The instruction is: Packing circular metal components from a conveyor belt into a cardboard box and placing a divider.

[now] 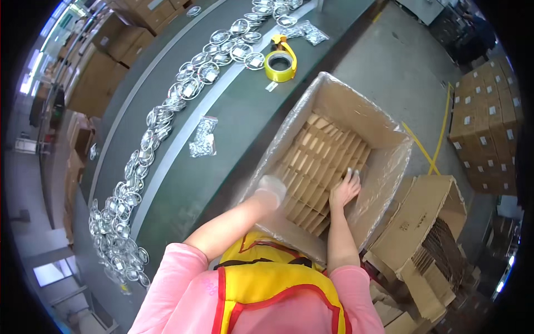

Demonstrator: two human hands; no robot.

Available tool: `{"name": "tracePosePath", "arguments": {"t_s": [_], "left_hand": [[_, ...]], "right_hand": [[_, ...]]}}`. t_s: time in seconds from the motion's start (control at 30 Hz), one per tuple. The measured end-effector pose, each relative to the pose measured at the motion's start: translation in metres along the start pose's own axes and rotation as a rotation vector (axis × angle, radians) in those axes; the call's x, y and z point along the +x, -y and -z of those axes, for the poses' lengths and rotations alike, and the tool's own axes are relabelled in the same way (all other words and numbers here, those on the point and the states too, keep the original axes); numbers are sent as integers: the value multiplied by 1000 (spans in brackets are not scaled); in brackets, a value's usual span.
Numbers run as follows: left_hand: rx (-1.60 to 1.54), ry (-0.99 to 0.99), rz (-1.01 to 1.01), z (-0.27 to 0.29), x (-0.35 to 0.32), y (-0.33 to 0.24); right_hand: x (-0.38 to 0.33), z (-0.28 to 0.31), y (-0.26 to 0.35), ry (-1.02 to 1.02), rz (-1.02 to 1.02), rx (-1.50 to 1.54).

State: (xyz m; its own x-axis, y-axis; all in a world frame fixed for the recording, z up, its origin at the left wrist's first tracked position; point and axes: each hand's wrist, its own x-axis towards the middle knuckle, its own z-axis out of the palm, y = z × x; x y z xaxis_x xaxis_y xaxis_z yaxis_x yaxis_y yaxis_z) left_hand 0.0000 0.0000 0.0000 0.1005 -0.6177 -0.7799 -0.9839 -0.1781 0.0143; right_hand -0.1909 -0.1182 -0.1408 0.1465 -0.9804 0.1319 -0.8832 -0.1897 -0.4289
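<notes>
A large cardboard box (384, 214) lined with clear plastic stands open in front of me. Inside it lies a grid of cardboard dividers (311, 183) with many narrow cells. My right hand (346, 189) is inside the box over the right part of the grid; its fingers are stretched out, and I see nothing held in them. At the box's left side is my left hand (271, 191), whitish as if gloved and smeared by motion, so its fingers cannot be made out.
On the green workbench (239, 119) to the left lie a long row of round metal pieces (208, 72), small clear bags (204, 136) and a yellow tape dispenser (280, 65). An open carton (414, 217) with cardboard sheets sits at right. Stacked cartons (485, 128) stand beyond.
</notes>
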Motion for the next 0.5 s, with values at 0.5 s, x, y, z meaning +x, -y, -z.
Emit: {"name": "tracePosePath", "arguments": {"t_s": [0.5], "left_hand": [[-835, -1323, 266, -53, -135, 112]], "right_hand": [[-6, -46, 79, 497, 609, -352]]}}
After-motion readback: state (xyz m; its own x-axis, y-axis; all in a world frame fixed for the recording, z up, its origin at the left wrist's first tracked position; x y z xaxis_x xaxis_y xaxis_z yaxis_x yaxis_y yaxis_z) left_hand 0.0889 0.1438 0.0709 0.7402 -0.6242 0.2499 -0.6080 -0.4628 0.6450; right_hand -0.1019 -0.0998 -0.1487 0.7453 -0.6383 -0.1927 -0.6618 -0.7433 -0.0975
